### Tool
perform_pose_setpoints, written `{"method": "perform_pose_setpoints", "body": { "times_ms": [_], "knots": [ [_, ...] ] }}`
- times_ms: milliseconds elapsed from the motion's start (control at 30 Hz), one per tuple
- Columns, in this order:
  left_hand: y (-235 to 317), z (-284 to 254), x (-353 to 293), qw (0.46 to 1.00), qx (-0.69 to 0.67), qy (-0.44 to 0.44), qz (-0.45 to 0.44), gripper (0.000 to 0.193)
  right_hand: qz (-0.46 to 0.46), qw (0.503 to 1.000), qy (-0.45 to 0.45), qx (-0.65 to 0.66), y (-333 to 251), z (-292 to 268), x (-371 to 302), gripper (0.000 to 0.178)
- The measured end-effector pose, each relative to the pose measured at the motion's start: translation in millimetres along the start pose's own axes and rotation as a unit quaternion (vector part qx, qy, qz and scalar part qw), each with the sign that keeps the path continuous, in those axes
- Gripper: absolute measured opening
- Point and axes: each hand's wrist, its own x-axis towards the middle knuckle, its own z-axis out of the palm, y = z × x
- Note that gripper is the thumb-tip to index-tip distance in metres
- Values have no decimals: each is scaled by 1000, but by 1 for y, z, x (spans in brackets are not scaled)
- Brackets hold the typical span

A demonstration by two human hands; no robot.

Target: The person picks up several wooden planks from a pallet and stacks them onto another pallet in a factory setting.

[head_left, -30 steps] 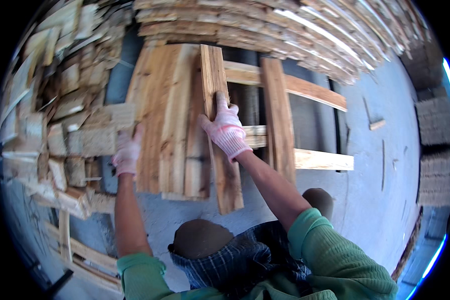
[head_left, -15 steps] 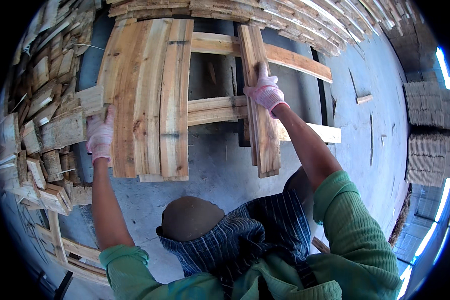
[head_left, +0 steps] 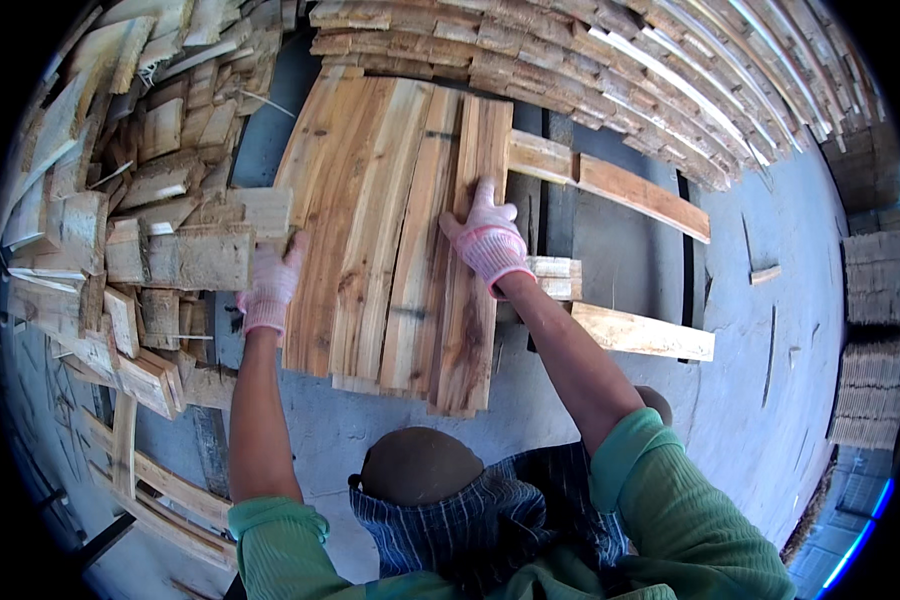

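Note:
A stack of pale wooden boards lies side by side in front of me, their long edges running away from me. At its right side lies a narrower board with a dark-stained near end. My right hand, in a pink-and-white knit glove, grips this board from above, the thumb at its left edge and a finger stretched along it. My left hand, gloved alike, rests against the stack's left edge with its fingers extended; some are partly hidden.
Wooden crosspieces stick out right from under the stack. A heap of scrap wood rises at the left, and layered boards fill the far side. Bundled thin slats stand at the far right. A small offcut lies on the concrete floor.
My right hand has brought the narrower board leftward across the crosspieces, up against the other boards. The gap between them has closed. My left hand stays at the stack's left edge; the view has shifted.

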Motion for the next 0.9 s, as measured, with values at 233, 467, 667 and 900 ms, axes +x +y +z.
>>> {"method": "perform_pose_setpoints", "body": {
  "times_ms": [233,467,667,900],
  "knots": [
    [-88,61,40,980,145,123,61,87,-83,990,32,106,57,-27,24,92],
    [-7,12,-7,994,-8,96,44,90,4,994,105,42,85,23,50,57],
    [-14,12,-10,991,0,116,64,89,-37,989,116,84,92,29,56,55],
    [17,8,-19,995,0,101,-18,89,-59,988,112,85,111,32,82,63]
  ]
}}
